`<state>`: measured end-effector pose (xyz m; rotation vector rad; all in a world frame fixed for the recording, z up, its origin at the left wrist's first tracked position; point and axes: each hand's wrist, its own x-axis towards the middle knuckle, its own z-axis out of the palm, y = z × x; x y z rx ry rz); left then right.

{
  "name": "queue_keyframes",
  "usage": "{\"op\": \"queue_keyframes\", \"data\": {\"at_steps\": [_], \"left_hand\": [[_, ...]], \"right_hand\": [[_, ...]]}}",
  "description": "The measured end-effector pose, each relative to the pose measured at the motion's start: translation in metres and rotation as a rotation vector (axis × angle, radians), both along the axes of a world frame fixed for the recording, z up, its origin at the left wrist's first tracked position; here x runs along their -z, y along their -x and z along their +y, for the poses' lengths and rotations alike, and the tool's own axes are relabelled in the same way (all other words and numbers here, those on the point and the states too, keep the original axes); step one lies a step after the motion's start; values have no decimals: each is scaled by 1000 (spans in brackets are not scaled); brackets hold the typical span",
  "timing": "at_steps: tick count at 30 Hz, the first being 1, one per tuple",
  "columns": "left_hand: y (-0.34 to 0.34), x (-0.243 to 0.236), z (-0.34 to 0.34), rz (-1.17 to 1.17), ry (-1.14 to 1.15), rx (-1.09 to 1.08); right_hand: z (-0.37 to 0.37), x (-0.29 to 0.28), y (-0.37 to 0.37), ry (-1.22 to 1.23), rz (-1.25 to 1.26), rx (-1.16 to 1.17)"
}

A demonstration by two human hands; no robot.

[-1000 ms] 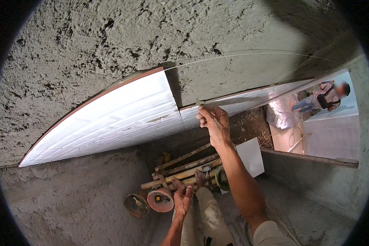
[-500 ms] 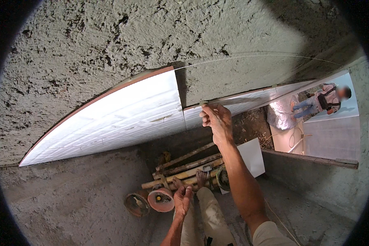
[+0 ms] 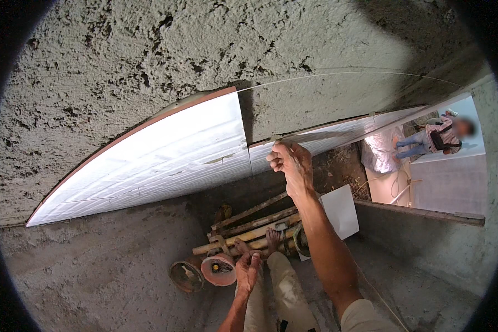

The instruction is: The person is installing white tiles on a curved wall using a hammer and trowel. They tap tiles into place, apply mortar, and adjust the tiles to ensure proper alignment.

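Note:
My right hand (image 3: 294,169) is raised to the top edge of the lower white wall tiles (image 3: 310,138). Its thumb and forefinger pinch a small greyish piece (image 3: 276,138), too small to name, at that edge. Left of it stands a higher white tile (image 3: 205,124) with a reddish-brown upper edge. A thin string (image 3: 326,73) runs from this tile's top corner across the rough plaster. Lower down, my left hand (image 3: 248,271) hangs in front of my legs beside a pink bucket (image 3: 218,270). Its fingers are curled, and what they hold, if anything, is hidden.
Under my feet is a platform of wooden poles (image 3: 254,235). A dark bucket (image 3: 186,276) with a tool in it stands by the pink one. A loose white tile (image 3: 340,213) lies right of the poles. Another person (image 3: 440,138) stands beyond the opening at right.
My right hand keeps its pinch at the tile edge with hardly any movement. My left hand stays low. The person beyond the opening has shifted their body and arms slightly.

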<state>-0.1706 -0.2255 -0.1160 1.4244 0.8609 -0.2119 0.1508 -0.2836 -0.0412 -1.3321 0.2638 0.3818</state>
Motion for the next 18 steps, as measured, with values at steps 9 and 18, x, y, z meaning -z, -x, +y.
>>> {"op": "queue_keyframes", "data": {"at_steps": [9,18], "left_hand": [[1,4,0,3,46,-42],[12,15,14,30,-111,50]], "right_hand": [[-1,-3,0,4,24,-2],[-49,28,71,136,164,-144]]}}
